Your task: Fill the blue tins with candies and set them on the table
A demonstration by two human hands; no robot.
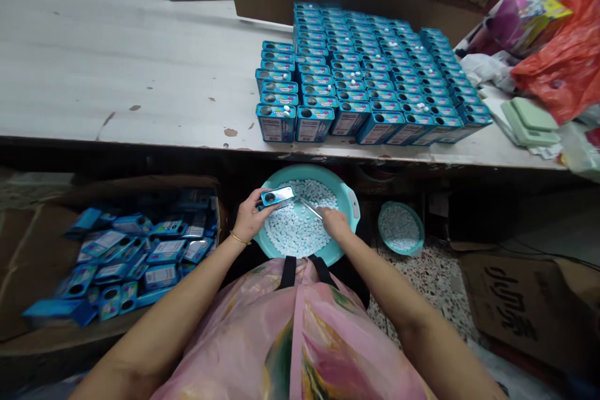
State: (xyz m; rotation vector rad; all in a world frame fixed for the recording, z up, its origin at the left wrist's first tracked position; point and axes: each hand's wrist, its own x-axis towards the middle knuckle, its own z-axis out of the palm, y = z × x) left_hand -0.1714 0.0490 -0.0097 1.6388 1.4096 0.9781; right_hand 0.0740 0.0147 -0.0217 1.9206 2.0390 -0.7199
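Observation:
My left hand (pixel 250 215) is closed around a small blue box (pixel 278 196) with a dark round hole in its top. The box is held over a turquoise basin (pixel 347 212) filled with small white candies (pixel 300 234). In my right hand (pixel 334 223) is a thin metal spoon (pixel 310 207), its far end down at the candies close to the box; the bowl of the spoon is hard to make out. A gold bracelet (pixel 240 239) circles my left wrist.
Rows of blue boxes (pixel 365 81) stand on the white table (pixel 140 62), some with white candies on top. A cardboard carton (pixel 28 250) at left holds loose blue boxes (pixel 140 250). A smaller candy basin (pixel 400 229), a green scale (pixel 529 120) and red plastic bags (pixel 562 62) are at right.

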